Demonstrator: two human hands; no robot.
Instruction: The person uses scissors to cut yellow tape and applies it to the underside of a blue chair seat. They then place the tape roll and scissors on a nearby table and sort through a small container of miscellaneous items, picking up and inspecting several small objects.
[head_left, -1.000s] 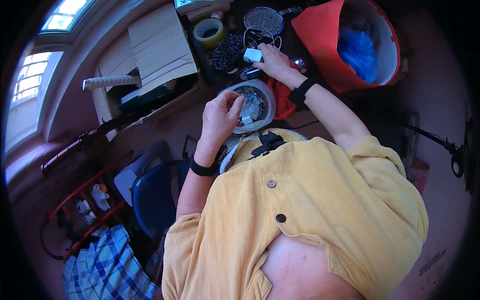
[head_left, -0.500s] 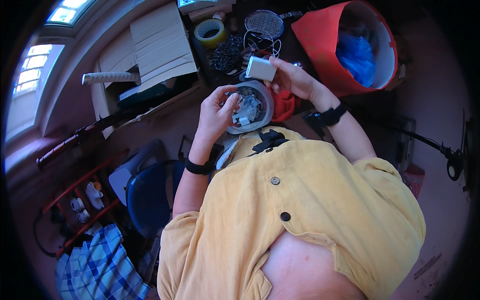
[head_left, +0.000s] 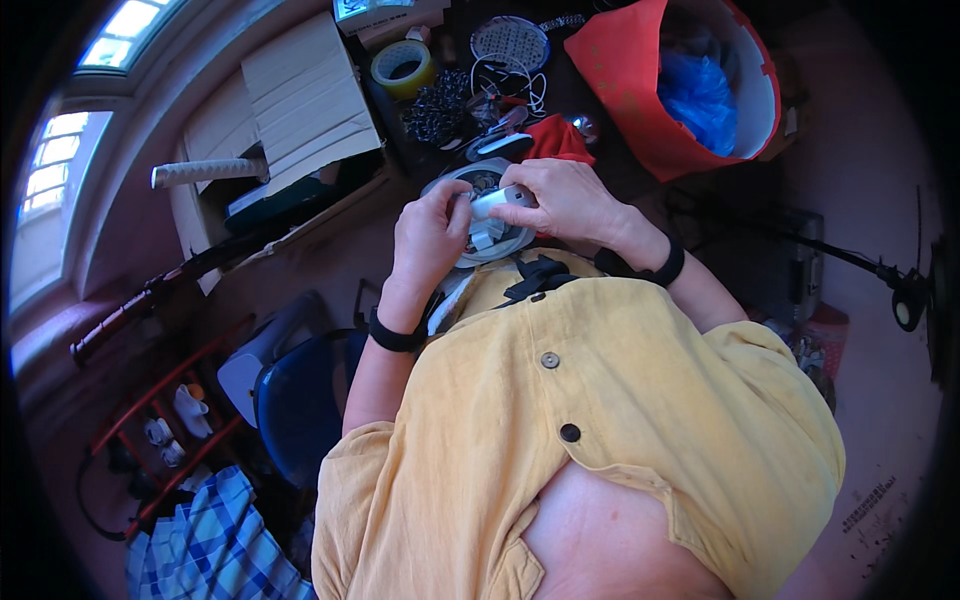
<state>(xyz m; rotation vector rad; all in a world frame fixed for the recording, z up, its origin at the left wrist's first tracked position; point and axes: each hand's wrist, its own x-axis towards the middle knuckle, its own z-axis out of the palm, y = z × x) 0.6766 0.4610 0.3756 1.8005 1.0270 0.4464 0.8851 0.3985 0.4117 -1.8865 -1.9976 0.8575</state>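
My right hand grips a small white power bank, a rounded block with a dark port on its end. It is held above a round clear plastic tub close in front of my body. Inside the tub lie clear plastic bits and small white pieces. My left hand is closed in a pinch at the tub's left side, fingertips right by the power bank's left end. What sits between those fingertips is hidden. Each wrist wears a black band.
Beyond the tub are a red cloth, a white cable, a yellow tape roll and a round mesh-topped item. An open cardboard box stands left, a red bag right. A blue chair is lower left.
My right hand has brought the power bank down and left over the tub, turning it. My left hand's fingers have closed together near its end. The view has shifted slightly.
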